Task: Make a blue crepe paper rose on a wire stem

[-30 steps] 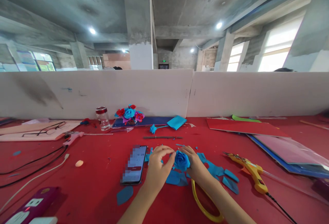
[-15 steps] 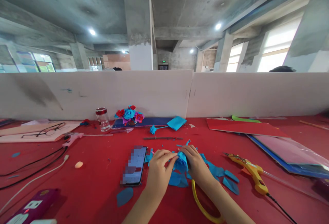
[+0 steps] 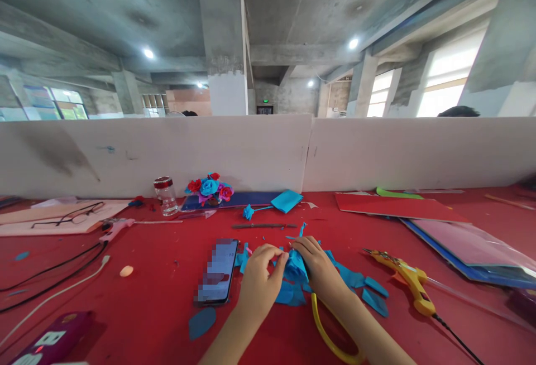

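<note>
A blue paper flower [image 3: 295, 267] sits between my two hands just above the red table [image 3: 151, 298]. My right hand [image 3: 320, 267] wraps round its right side, fingers closed on it. On the flower's left my left hand [image 3: 260, 278] is curled, its fingertips pinching the paper at the edge. Blue paper scraps [image 3: 355, 284] lie around and under the hands. A phone [image 3: 218, 278] lies flat just left of my left hand.
Yellow-handled scissors [image 3: 330, 334] lie under my right forearm. A yellow glue gun [image 3: 408, 281] is at the right, a pink glue gun [image 3: 115, 228] and a glass jar [image 3: 165, 195] at the left. A paper bouquet [image 3: 209, 187] stands by the white partition [image 3: 251, 150]. Cables [image 3: 54, 275] run at the left.
The flower has been turned from facing up onto its side between the hands. My left fingers have closed in onto its edge. Both hands stay in the same spot.
</note>
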`<action>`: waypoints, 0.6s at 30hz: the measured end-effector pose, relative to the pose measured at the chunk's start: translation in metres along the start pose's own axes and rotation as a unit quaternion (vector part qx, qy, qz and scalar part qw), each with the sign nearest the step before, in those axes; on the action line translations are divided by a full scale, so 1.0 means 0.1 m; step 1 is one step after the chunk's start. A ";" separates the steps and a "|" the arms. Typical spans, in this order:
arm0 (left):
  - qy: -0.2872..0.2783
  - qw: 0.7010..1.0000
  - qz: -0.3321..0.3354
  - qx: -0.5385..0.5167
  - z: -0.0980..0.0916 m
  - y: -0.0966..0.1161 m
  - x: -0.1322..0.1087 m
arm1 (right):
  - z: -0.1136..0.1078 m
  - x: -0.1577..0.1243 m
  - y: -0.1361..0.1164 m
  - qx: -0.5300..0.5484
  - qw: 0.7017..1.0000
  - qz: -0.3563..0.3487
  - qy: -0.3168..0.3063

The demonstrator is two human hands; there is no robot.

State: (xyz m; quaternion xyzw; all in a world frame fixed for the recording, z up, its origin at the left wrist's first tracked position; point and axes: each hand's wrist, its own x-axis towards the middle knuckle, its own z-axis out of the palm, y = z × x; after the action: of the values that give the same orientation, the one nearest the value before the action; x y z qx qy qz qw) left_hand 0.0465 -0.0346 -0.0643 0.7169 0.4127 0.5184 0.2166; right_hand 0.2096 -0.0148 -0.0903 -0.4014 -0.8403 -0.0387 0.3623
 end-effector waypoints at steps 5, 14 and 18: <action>-0.017 1.000 0.000 -0.009 -0.02 -0.01 0.03 | -0.03 0.03 -0.06 0.048 0.998 0.010 -0.034; -0.048 0.978 0.117 0.163 -0.09 -0.04 0.02 | 0.01 0.03 -0.05 0.024 0.999 0.003 -0.048; -0.058 0.930 0.241 0.273 -0.14 -0.06 0.01 | 0.03 0.02 -0.03 -0.009 0.999 -0.010 -0.043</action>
State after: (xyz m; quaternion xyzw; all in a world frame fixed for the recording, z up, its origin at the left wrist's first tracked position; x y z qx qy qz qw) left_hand 0.0317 -0.0320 -0.0627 0.8549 0.3400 0.3801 -0.0953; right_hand 0.2049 -0.0145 -0.0905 -0.3972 -0.8589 -0.0324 0.3218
